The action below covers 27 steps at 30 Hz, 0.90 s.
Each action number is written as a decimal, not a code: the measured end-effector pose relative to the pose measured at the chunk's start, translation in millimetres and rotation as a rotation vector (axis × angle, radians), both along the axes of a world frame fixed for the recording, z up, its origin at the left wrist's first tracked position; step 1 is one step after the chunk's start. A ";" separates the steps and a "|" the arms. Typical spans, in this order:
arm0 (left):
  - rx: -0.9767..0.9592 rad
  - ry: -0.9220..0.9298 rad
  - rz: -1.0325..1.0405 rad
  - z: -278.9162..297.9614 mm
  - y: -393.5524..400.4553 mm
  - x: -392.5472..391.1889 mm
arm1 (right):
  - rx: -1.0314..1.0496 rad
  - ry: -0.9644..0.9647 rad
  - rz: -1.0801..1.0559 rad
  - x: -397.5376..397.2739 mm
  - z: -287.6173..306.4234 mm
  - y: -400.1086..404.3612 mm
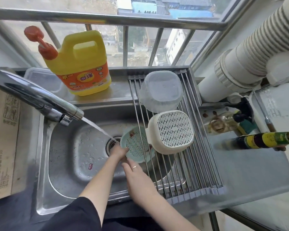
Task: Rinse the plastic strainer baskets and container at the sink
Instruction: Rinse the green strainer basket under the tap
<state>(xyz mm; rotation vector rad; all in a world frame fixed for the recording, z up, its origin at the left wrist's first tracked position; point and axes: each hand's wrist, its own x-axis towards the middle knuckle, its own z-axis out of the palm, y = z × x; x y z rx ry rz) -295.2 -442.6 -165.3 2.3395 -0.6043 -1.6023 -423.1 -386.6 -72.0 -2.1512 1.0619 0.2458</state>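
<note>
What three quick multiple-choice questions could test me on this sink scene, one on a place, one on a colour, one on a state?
1. Where does the cream strainer basket lie?
A. In the sink bowl
B. Upside down on the roll-up drying rack
C. On the window ledge

2. What colour is the strainer basket in the hands?
A. Pale green
B. Red
C. Black

3. What is the tap doing?
A. It is off
B. It drips only
C. It runs in a steady stream

Answers: 1 B, its slotted bottom faces up on the rack's rods. 2 A, the left hand grips its pale green rim, the right hand touching below. 3 C, water pours from the spout toward the drain.
</note>
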 end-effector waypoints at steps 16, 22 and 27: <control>-0.029 0.381 0.407 30.1 9.7 50.4 | 0.039 -0.006 -0.193 11.7 -14.4 -13.2; -0.039 0.421 0.540 57.3 42.7 91.9 | -0.110 0.024 -0.148 31.7 -4.3 -18.4; -0.170 0.427 0.593 99.2 63.6 106.5 | -0.340 -0.012 0.045 48.8 7.6 -16.2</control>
